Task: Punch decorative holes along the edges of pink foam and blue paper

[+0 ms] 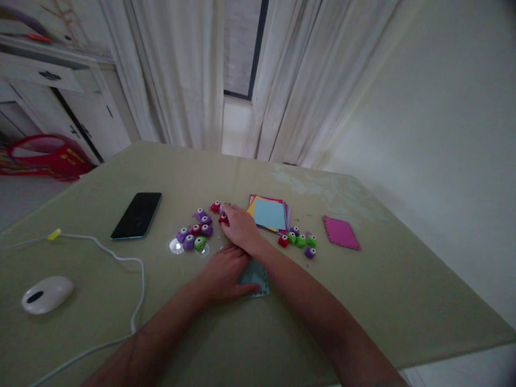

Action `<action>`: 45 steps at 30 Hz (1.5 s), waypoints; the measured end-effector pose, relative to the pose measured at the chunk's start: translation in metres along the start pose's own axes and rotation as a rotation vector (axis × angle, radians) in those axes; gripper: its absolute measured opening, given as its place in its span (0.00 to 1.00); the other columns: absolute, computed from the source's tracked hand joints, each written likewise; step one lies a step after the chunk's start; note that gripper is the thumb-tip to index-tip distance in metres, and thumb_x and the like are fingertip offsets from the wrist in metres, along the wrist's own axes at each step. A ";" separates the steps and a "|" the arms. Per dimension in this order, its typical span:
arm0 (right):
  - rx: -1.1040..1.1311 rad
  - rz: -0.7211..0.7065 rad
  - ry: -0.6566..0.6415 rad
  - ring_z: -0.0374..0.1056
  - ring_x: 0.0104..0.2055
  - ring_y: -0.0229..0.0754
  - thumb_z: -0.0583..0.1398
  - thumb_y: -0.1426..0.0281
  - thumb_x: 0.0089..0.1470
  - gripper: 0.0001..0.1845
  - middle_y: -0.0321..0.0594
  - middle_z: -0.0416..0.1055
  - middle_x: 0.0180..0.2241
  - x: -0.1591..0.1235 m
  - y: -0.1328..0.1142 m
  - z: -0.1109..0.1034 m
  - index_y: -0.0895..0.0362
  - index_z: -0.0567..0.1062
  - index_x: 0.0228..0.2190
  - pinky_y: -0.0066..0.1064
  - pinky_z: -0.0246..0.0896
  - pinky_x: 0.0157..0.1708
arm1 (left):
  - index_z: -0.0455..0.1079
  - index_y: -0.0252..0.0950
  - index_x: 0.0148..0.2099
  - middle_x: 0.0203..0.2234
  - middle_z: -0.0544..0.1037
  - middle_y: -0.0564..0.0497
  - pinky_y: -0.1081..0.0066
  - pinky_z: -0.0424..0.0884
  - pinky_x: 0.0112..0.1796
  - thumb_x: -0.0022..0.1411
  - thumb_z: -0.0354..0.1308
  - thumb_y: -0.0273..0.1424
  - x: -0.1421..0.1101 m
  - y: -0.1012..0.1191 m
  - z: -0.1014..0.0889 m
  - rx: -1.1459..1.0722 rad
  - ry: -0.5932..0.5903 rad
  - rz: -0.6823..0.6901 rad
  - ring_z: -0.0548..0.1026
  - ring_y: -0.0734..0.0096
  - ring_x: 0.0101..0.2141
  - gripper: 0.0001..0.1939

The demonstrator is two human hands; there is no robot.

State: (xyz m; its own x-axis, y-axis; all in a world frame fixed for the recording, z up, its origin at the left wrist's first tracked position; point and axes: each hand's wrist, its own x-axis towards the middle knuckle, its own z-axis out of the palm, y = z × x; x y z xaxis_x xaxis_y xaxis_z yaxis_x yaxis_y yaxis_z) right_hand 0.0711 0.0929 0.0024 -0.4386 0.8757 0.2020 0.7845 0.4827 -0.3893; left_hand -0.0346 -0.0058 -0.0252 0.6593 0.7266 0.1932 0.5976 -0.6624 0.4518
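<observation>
My left hand (226,273) lies flat, fingers stretched out, on a light blue square card (253,277) with notched edges; part of the card is hidden under it. Crossing over it, my right hand (242,228) reaches left with fingers curled round a small red one-eyed toy (223,217). Just behind those fingertips is another red one-eyed toy (215,206). Left of my hands sits a loose cluster of several such toys, among them a purple one (188,242) and a green one (200,242).
A stack of coloured cards (270,213) lies behind my right wrist. To its right are several more one-eyed toys (300,240) and a magenta card (341,232). On the left are a black phone (137,215), a white cable (141,279) and a white mouse-like device (47,294).
</observation>
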 end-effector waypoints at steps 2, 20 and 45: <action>0.090 0.065 0.081 0.76 0.44 0.47 0.64 0.74 0.62 0.11 0.42 0.79 0.44 -0.019 0.013 -0.012 0.55 0.75 0.46 0.36 0.70 0.46 | 0.73 0.31 0.64 0.61 0.79 0.32 0.43 0.70 0.63 0.64 0.69 0.51 0.000 0.002 -0.001 0.008 0.029 0.003 0.77 0.38 0.61 0.36; 0.313 0.138 0.096 0.76 0.45 0.47 0.66 0.76 0.61 0.11 0.43 0.80 0.44 -0.143 0.068 -0.048 0.55 0.77 0.46 0.38 0.71 0.48 | 0.59 0.39 0.77 0.72 0.67 0.40 0.50 0.73 0.63 0.68 0.64 0.55 -0.015 -0.005 0.013 0.182 0.084 -0.049 0.73 0.46 0.66 0.44; 0.603 0.279 0.073 0.78 0.38 0.43 0.68 0.72 0.58 0.15 0.40 0.82 0.39 -0.145 0.071 -0.050 0.53 0.77 0.47 0.36 0.75 0.42 | 0.61 0.43 0.76 0.70 0.70 0.42 0.49 0.72 0.64 0.69 0.64 0.52 -0.014 0.004 0.007 0.078 0.071 -0.115 0.74 0.46 0.66 0.40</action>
State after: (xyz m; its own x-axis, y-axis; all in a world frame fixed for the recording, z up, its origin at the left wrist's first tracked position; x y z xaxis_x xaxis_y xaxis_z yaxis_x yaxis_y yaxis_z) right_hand 0.2123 0.0007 -0.0090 -0.2073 0.9756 0.0726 0.4729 0.1649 -0.8656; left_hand -0.0385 -0.0197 -0.0325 0.5524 0.8075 0.2067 0.7024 -0.5845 0.4061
